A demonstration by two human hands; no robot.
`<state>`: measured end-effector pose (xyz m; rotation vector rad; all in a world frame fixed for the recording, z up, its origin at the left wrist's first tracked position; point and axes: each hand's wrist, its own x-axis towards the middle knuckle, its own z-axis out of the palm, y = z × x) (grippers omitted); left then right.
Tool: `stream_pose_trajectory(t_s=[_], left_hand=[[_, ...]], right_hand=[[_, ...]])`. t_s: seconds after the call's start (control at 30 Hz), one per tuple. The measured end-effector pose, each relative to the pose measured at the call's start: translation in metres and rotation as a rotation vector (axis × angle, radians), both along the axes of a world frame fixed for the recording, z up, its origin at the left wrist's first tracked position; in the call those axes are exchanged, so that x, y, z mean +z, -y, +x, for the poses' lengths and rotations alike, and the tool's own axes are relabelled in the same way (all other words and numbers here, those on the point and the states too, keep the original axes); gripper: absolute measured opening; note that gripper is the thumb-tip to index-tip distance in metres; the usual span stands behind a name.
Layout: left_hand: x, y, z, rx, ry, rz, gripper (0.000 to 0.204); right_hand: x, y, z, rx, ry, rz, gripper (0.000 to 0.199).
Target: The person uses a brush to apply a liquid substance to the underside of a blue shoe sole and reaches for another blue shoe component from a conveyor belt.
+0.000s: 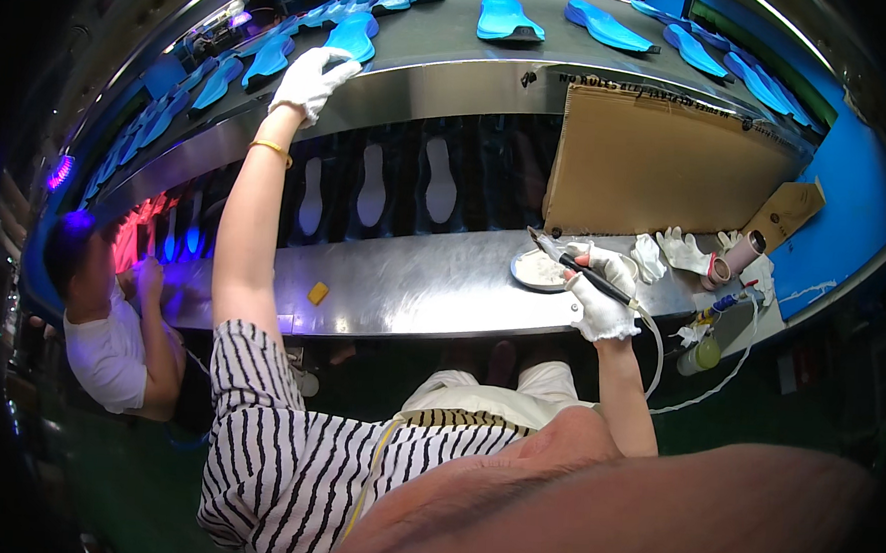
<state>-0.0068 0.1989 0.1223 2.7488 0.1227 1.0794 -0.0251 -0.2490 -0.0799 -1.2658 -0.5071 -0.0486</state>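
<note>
On the dark conveyor belt, my left hand in a white glove reaches far forward. Its thumb and fingers close around the near end of a blue shoe sole, which still rests on the belt. My right hand, in a white glove with bare fingertips showing, grips a black pen-like tool with a pale hose running off it. The tool's tip points up and left above a shallow round dish of whitish material on the metal ledge.
More blue soles lie along the belt. Below it, sole-shaped pieces stand in a dark rack. A cardboard sheet leans at right, near spare gloves and a roll. A yellow block sits on the ledge. Another person works at left.
</note>
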Motion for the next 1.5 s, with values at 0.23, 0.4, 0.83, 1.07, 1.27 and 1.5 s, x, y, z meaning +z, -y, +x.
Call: stream_pose_trajectory(t_s=[0.23, 0.4, 0.83, 1.07, 1.27, 1.5], left_hand=[[0.001, 0.074, -0.101, -0.445, 0.541, -0.396, 0.018], [0.026, 0.101, -0.139, -0.949, 0.856, -0.996, 0.038], [-0.228, 0.186, -0.119, -1.140, -0.265, -2.376, 0.084], [-0.236, 0.213, -0.116, -0.995, -0.128, -2.493, 0.084], [-0.252, 0.235, -0.097, -0.997, -0.001, -2.295, 0.078], [-0.247, 0.236, -0.095, -0.772, 0.127, -2.244, 0.078]], right_hand=[[-0.006, 0.004, 0.006, 0.087, -0.093, -0.155, 0.020], [-0.008, -0.003, 0.008, 0.016, 0.088, -0.238, 0.024], [-0.011, -0.004, -0.009, 0.071, 0.028, -0.199, 0.022], [-0.010, -0.059, -0.005, 0.099, 0.349, -0.248, 0.020], [0.001, -0.089, -0.007, 0.100, 0.158, -0.079, 0.017], [-0.005, -0.083, -0.021, 0.259, -0.017, -0.007, 0.024]])
